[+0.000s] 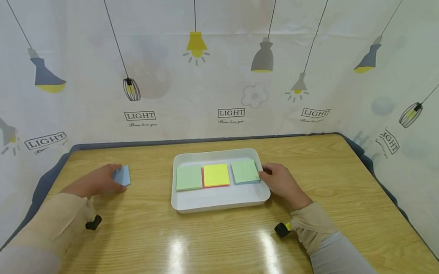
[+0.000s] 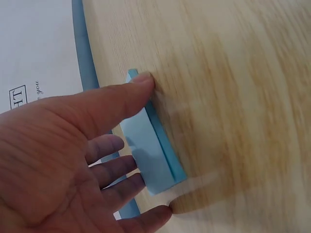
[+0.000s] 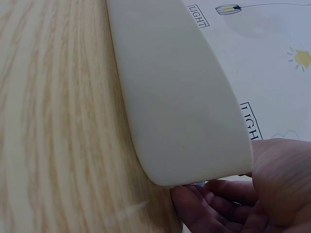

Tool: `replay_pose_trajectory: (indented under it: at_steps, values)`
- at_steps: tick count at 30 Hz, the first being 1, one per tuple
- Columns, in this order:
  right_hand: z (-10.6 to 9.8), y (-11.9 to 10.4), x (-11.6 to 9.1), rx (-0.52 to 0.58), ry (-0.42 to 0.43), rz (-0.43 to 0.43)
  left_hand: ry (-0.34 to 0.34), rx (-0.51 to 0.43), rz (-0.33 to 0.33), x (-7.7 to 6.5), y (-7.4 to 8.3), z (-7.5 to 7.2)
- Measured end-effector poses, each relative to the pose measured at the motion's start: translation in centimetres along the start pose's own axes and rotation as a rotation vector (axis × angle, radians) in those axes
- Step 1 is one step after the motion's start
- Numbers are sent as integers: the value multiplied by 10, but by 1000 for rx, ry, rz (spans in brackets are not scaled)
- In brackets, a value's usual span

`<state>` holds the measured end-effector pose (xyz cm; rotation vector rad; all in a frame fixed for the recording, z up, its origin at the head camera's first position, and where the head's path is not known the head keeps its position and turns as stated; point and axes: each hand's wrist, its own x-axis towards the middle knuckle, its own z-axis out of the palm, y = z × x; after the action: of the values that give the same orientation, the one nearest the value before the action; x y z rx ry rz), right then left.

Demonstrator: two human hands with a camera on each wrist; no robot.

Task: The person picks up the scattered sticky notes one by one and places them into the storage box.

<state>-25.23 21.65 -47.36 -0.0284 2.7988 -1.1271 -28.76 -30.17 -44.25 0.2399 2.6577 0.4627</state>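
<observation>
At the table's left side my left hand pinches a light blue sticky note pad between thumb and fingers. The left wrist view shows the thumb across the upper part of the pad, with the fingers along its other side. My right hand grips the right end of a white tray, its thumb at the rim. Fingers curl below the tray's end wall in the right wrist view. Inside the tray lie a green pad, a yellow pad over red, and another green pad over blue.
The wooden table carries the tray near its middle. Behind it and at both sides hangs a white curtain printed with lamps. A dark blue edging runs along the table's far edge.
</observation>
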Motion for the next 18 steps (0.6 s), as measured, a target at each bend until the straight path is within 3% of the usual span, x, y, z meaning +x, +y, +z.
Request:
replay_pose_trajectory:
  at_steps: [9,18]
  values:
    - [0,-2,-1,24,-8,17,63,47,58,-1,-1,0]
    - [-1,-2,0,20,-12,8,96,73,38,-5,0,0]
